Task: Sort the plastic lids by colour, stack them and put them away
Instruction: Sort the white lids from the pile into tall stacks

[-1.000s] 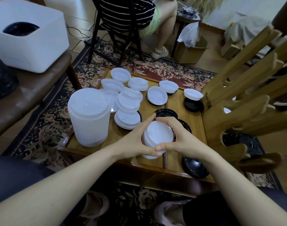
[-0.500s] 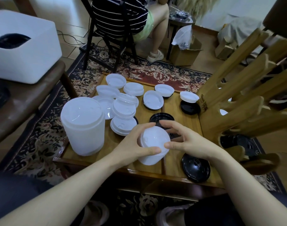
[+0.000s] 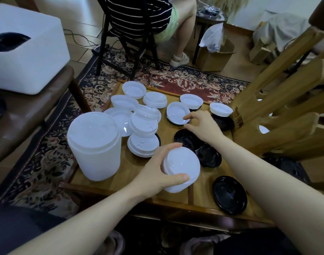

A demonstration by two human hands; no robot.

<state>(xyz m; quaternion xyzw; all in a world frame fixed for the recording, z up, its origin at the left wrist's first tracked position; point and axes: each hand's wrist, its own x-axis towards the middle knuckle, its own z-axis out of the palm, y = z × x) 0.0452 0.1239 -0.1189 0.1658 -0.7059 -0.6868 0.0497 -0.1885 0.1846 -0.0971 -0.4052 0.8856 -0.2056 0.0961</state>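
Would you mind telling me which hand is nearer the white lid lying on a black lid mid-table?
Right. The right hand has fingertips at that white lid's near edge; the left hand is nearer the person, gripping a white stack.

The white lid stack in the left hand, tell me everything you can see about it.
The white lid stack looks like several translucent white plastic lids nested together, round, with a smooth domed top facing the camera and rims layered at the lower edge. It is tilted, lifted just above the wooden tray near its front edge. The left hand grips it, thumb below, fingers curled over the top. Nothing else touches it.
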